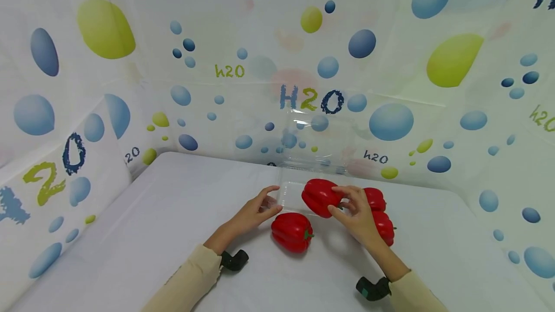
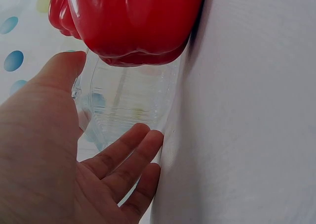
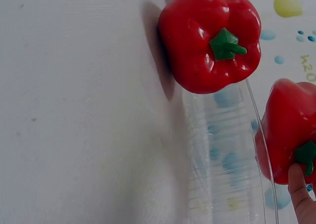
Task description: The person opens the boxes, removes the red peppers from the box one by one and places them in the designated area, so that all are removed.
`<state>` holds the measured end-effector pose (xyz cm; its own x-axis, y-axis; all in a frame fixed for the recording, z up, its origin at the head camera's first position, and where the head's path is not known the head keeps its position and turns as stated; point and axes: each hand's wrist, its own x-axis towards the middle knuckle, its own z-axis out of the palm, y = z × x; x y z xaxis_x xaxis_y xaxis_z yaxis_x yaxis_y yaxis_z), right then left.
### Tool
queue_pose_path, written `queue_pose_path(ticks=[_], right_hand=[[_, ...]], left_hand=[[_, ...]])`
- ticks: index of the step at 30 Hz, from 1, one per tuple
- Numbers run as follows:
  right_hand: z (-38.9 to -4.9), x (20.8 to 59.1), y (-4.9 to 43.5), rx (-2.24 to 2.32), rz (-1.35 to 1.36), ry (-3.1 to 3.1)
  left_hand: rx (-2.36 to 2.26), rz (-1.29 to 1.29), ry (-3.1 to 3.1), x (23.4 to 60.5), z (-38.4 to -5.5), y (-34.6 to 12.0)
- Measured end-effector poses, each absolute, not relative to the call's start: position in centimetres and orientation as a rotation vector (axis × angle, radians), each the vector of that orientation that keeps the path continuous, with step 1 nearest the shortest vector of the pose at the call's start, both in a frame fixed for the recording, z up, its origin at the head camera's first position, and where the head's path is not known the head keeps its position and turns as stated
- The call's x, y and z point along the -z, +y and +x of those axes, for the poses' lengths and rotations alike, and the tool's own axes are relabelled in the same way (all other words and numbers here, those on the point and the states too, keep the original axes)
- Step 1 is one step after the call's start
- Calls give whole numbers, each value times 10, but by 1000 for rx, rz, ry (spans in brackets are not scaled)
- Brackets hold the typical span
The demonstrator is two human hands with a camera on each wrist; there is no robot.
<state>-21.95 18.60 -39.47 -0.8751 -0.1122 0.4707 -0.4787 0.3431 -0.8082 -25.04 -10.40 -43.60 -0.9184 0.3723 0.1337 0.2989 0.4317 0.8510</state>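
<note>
My right hand (image 1: 359, 215) pinches a red bell pepper (image 1: 318, 196) near its green stem end, above a clear plastic clamshell box (image 1: 288, 194). The same pepper (image 3: 284, 130) appears at the right wrist view's edge, one fingertip beside its stem. Around the left end of the box, my left hand (image 1: 256, 207) has its thumb and fingers spread; in the left wrist view the fingers (image 2: 131, 157) lie along its side. The box's lid (image 1: 318, 138) stands raised at the back. A second red bell pepper (image 1: 290, 231) lies on the table in front of the box.
Two more red bell peppers (image 1: 375, 199) (image 1: 385, 227) lie to the right of the box, partly behind my right hand. A white cloth covers the table (image 1: 173, 215). Behind it hangs a patterned curtain (image 1: 243, 110).
</note>
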Motion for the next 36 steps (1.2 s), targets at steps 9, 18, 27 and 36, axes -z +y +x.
queue_pose_path(ticks=[9, 18, 27, 36], right_hand=[[-212, 393, 187, -1527, 558, -2238], [-203, 394, 192, -1540, 548, -2207], [-195, 398, 198, -1495, 618, -2169], [-187, 400, 202, -1523, 654, -2120]], left_hand=[[-1516, 623, 2599, 435, -251, -104], [-1500, 642, 2611, 439, -253, -105], [-1496, 638, 2622, 438, -253, -104], [-1507, 638, 2610, 438, -252, -104]])
